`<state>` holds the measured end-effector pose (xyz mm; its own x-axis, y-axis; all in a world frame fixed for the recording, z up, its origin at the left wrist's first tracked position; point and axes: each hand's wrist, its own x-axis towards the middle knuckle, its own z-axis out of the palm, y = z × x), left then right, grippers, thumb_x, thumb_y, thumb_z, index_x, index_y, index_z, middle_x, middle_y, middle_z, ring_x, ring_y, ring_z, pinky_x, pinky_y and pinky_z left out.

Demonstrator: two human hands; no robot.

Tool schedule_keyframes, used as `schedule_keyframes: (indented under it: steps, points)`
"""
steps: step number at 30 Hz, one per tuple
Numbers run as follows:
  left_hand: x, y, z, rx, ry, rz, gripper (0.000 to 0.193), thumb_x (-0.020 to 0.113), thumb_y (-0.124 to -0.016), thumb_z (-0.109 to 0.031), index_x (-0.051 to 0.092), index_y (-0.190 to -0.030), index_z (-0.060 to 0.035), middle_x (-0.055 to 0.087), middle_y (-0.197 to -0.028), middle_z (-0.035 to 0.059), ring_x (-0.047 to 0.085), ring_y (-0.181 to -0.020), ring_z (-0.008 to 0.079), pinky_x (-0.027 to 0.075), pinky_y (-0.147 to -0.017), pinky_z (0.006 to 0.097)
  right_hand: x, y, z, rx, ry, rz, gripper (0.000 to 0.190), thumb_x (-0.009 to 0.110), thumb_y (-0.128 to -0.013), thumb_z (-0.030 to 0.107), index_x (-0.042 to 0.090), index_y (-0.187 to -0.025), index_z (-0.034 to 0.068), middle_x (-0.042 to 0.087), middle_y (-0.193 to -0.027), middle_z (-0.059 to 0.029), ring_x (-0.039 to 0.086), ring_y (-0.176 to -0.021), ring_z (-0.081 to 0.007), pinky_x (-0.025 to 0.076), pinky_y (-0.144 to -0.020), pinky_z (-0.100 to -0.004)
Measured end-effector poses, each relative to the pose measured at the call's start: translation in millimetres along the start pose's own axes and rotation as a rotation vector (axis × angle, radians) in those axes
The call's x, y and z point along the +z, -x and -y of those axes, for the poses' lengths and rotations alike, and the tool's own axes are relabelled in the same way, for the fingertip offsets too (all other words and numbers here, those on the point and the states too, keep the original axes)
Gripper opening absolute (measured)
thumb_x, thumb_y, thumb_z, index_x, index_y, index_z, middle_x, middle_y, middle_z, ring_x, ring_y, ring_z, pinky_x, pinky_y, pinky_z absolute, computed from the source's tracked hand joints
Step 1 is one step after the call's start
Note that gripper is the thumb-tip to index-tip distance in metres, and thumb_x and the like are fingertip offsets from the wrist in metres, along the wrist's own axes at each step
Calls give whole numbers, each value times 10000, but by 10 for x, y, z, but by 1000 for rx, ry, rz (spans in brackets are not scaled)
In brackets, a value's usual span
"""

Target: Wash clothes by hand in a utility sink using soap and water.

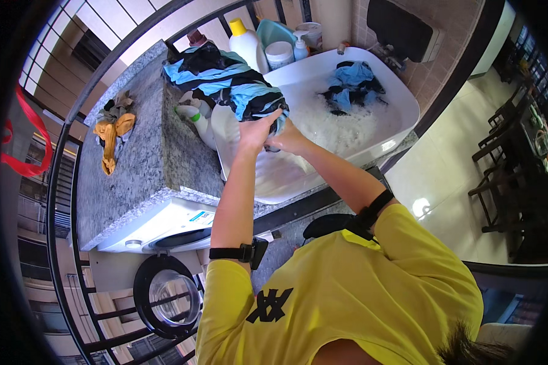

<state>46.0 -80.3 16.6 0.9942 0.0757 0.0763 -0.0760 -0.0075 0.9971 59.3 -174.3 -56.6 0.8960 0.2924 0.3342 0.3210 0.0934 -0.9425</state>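
A twisted blue-and-black striped cloth (237, 84) stretches from the granite ledge over the near left part of a white laundry sink (274, 194). My left hand (255, 130) grips its lower end, with the thumb laid across the fabric. Beside it my right hand (288, 139) holds the same bunched end, its fingers partly hidden under the cloth. Below both hands lies the sink's sloping ribbed washboard. Foamy water (347, 130) fills the basin's right side, where another blue-and-black cloth (354, 84) lies half sunk.
Socks (112, 132) lie on the granite counter (132, 182). A yellow-capped bottle (246, 43), a white tub (279, 55) and a pump bottle (300, 45) stand behind the sink. A spray bottle (200, 123) leans at its left. Below, a washing machine door (164, 296) hangs open.
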Motion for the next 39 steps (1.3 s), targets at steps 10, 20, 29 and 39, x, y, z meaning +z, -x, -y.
schedule_keyframes:
  steps: [10,20,29,39]
  points:
    - [212,-82,268,182,-618,-350,606,815,-527,-347,607,-978,1,646,-985,138,614,-914,282,471,-847,356,62,-15,-435,101,978,87,518,580,-739,459,573,-1130,118,586,-1144,-166,533,-1091,-313,417,-914,-390]
    - [308,-77,160,102,-839,-298,722,811,-527,-352,557,-1063,58,603,-1051,225,569,-1007,348,434,-904,376,134,-14,-405,302,647,-170,469,612,-734,416,602,-1041,62,628,-1010,-193,588,-965,-358,467,-800,-421]
    - [290,-35,213,208,-784,-447,617,829,-506,-340,609,-939,42,643,-948,213,620,-901,347,485,-816,379,157,-23,-300,345,649,-177,372,634,-731,361,632,-964,72,644,-948,-188,606,-923,-347,484,-758,-411]
    - [-233,107,118,210,-429,-306,581,820,-540,-209,599,-1014,44,641,-1006,157,619,-928,266,467,-865,346,-196,12,13,-109,365,425,874,755,-664,459,379,-1324,25,466,-1282,-213,428,-1218,-317,357,-1002,-376]
